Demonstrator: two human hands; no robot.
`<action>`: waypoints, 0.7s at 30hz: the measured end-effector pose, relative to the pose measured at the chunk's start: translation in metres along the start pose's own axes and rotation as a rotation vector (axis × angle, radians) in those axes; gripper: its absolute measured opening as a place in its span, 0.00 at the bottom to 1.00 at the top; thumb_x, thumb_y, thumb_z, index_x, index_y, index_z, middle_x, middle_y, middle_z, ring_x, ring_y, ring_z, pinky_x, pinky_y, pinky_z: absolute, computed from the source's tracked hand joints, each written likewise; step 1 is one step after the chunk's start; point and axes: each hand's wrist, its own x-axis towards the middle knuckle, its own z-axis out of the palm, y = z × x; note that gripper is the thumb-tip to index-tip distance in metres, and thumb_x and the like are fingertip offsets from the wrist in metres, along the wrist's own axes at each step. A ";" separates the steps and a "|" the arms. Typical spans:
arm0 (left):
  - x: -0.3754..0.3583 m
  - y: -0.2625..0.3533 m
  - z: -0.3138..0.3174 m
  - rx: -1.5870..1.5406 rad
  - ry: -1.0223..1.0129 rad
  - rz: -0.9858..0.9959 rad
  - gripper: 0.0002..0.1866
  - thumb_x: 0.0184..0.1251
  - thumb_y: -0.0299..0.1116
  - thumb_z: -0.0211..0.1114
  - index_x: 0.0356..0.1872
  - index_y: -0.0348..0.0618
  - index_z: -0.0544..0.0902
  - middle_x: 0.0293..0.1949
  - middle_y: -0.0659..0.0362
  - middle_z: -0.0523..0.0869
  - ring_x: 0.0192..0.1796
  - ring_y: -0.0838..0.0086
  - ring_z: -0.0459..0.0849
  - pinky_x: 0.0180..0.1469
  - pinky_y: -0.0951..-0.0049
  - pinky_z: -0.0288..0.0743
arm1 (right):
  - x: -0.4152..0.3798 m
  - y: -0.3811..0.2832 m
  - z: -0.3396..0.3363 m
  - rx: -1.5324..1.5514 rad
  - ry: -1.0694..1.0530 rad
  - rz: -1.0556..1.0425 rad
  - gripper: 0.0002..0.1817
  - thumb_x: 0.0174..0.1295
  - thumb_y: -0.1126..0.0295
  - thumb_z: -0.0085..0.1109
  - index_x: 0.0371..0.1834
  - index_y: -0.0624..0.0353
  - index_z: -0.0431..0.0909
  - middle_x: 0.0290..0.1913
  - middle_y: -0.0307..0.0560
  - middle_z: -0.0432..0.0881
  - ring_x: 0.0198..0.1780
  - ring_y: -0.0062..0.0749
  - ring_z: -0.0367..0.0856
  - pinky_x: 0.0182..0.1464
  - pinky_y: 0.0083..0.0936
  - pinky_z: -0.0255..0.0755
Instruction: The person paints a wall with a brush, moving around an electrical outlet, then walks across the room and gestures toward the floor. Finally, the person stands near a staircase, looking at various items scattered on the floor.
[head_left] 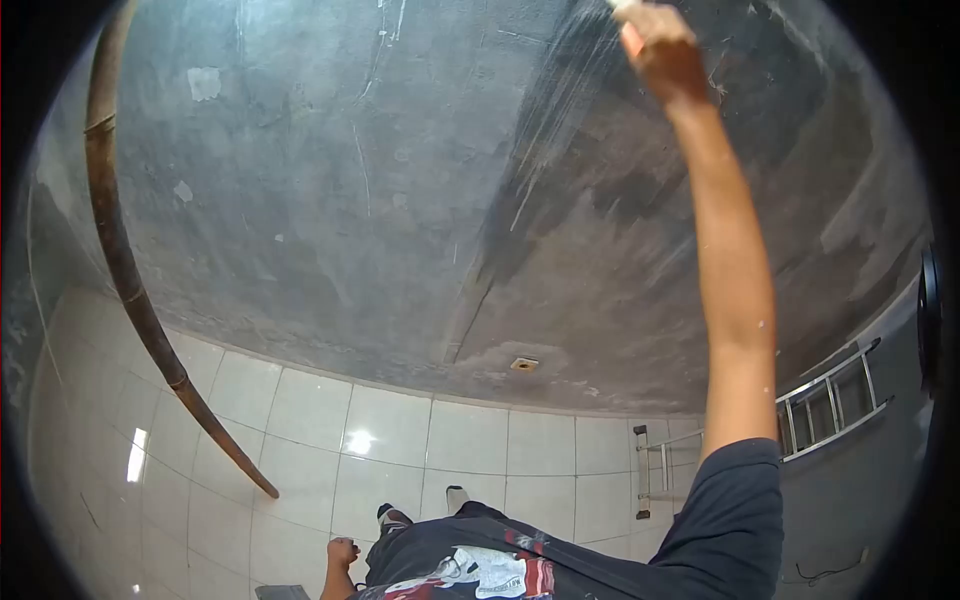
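Note:
My right hand (662,50) is raised high against the grey wall (440,150), its fingers closed round a small pale object (622,3). The top edge of the view cuts that object off, so its kind does not show. Dark, streaky marks run down the wall just left of this hand. Low by my side, my left hand (343,552) has its fingers curled in. Whatever may be inside them is hidden. Near it, a grey flat-looking thing (282,592) shows partly at the bottom edge.
A long bamboo pole (130,280) leans at the left, its lower end on the tiled floor (390,425). At the right are a metal ladder (830,405) and a black round object (930,320). A wall socket (524,364) sits low on the wall.

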 end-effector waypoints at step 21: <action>-0.025 -0.009 -0.014 -0.043 0.093 -0.014 0.08 0.62 0.27 0.56 0.34 0.32 0.79 0.24 0.51 0.83 0.24 0.66 0.85 0.19 0.70 0.75 | -0.068 -0.040 -0.039 0.145 -0.073 0.171 0.12 0.50 0.78 0.65 0.38 0.51 0.82 0.41 0.40 0.83 0.42 0.37 0.81 0.43 0.30 0.79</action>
